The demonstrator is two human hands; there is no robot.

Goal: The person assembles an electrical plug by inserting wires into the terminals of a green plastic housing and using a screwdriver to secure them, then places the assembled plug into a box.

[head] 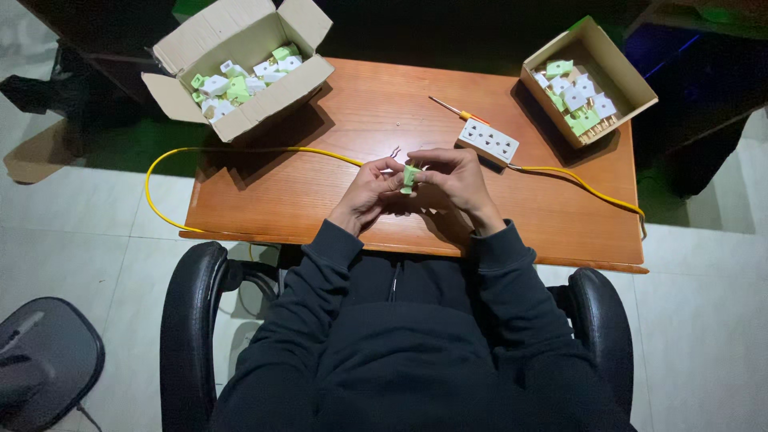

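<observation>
So, closest to the camera there's a black office chair [188,320] with padded armrests, pulled up to a small orange-brown wooden table [304,192]. Everything else I'll place off that table.

Just above the table's near edge, around the middle, both hands meet. The left hand [370,190] and the right hand [454,178] are pinched together on a little light-green plug adapter [410,177], fingers closed around it from either side, held just over the wood rather than lying on it. Can't make out its prongs from here.

A bit further in, right of the hands, a white multi-socket power strip [489,142] lies on the tabletop, with a yellow cable [240,150] trailing off the table's left and right sides. Just beyond the strip sits a screwdriver [458,111] with an orange-and-yellow handle.

At the far left corner, an open cardboard box [240,68], flaps up, holds a heap of white and green adapters. At the far right corner, a smaller open carton [588,80] holds more of them.
</observation>
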